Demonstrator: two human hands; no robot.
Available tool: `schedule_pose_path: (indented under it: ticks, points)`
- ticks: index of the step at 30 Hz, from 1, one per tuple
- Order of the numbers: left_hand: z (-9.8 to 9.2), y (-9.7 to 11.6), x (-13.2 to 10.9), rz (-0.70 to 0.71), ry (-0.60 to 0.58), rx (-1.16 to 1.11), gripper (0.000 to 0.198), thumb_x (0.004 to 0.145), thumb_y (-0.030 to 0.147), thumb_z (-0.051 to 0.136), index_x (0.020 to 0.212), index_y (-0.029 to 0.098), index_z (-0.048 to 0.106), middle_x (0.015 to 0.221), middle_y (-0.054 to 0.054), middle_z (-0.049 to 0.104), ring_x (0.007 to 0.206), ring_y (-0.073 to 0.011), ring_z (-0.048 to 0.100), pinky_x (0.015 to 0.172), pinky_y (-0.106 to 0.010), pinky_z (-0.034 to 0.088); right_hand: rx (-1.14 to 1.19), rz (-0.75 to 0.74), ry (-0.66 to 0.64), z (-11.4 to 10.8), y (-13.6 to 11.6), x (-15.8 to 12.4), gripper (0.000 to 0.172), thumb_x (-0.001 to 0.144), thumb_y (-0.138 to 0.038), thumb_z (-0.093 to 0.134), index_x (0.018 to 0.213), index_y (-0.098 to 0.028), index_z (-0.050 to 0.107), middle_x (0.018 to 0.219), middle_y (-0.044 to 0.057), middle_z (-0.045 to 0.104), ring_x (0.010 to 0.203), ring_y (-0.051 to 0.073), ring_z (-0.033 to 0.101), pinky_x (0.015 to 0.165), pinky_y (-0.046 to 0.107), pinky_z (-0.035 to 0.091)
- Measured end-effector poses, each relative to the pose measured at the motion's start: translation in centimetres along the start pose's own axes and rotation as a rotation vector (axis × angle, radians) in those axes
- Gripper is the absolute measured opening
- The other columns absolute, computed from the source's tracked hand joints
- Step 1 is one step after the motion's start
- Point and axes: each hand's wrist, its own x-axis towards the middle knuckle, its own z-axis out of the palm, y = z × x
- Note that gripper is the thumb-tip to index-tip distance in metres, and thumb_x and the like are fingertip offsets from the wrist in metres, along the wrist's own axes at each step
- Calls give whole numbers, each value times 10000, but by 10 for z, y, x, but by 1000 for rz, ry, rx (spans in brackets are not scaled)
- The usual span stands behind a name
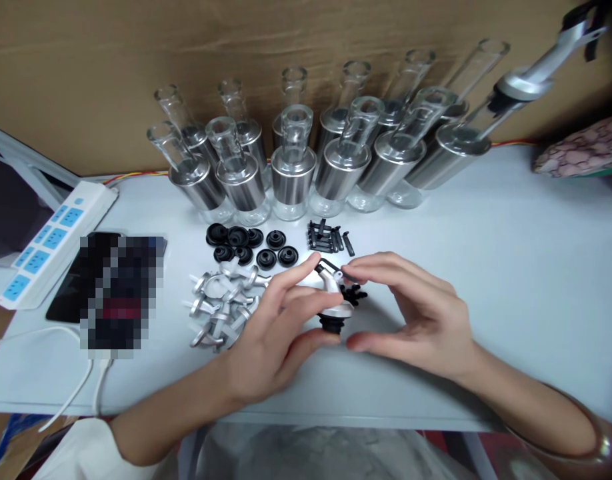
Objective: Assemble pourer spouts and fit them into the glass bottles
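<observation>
My left hand (281, 327) is closed around a silver bottle pourer (331, 288) with a black ribbed stopper (332, 324) at its lower end and a black lever (331, 265) at its tip. On the right, my right hand (416, 313) has thumb and fingers spread apart, its fingertips close to the lever's end; whether they touch it I cannot tell. Loose silver pourer spouts (221, 310) lie in a pile left of my left hand. Beyond the hands are black rubber stoppers (266, 259) and small black levers (326, 237). More small black parts (355, 295) show behind the pourer.
Glass bottles with steel sleeves (293, 177) stand in two rows against a cardboard wall (111, 67). The far-right bottle carries a fitted pourer (526, 85). At left are a white power strip (51, 243), a dark phone (81, 287) and white cables (102, 380).
</observation>
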Motion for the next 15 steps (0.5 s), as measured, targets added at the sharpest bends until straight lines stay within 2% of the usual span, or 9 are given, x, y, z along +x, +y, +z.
schedule_pose_path:
  ticks: [6,15]
  points:
    - [2,-1,-2,-23,-13,-5,266,945,242,543,1205,188,520,1342,-165,478,1020,-206,667,884,-366,585,76,45,44,4,2,-1,405,714,-172,813,1092,-272,709,902,43,712,761,177,666,679,321,567]
    - [3,-1,-4,-7,19,3,234,943,236,549,1166,165,556,1310,-153,473,1009,-187,679,893,-335,588,166,72,8,2,-1,-1,396,731,-105,786,1084,-267,712,890,42,708,716,158,659,647,308,576]
